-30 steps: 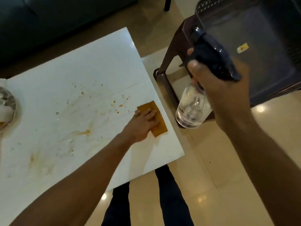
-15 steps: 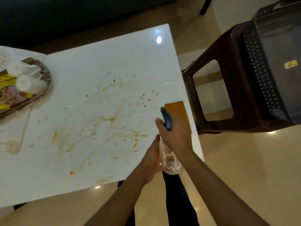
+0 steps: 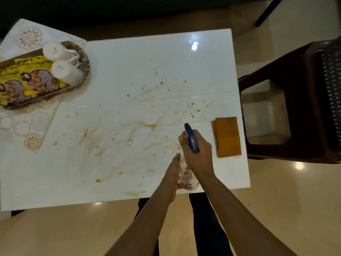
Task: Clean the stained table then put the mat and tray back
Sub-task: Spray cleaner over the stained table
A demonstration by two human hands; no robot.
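Right hand: we see the right hand [image 3: 198, 154] curled round the neck of a clear spray bottle [image 3: 188, 179], its blue spray head [image 3: 191, 138] pointing out over the stains
Left hand: the left hand [image 3: 174, 174] lies flat against the bottle's side, fingers straight, steadying it from the left
Table: the white table [image 3: 147, 58] carries brown streaks and spatter [image 3: 153, 125] across its middle and near half
Cloth: a folded orange cloth [image 3: 227, 136] lies by the table's right edge, just right of the right hand and apart from it
Tray and mat: at the far left corner an oval tray [image 3: 86, 69] with two white cups [image 3: 60, 66] and yellow snack packets [image 3: 22, 82] sits on a pale patterned mat [image 3: 27, 36]
Stool: a dark brown stool [image 3: 295, 100] stands beside the table's right edge
Since half a second ago: we note both hands in much the same hold on the bottle, while our view has swung to take in the whole tray and mat
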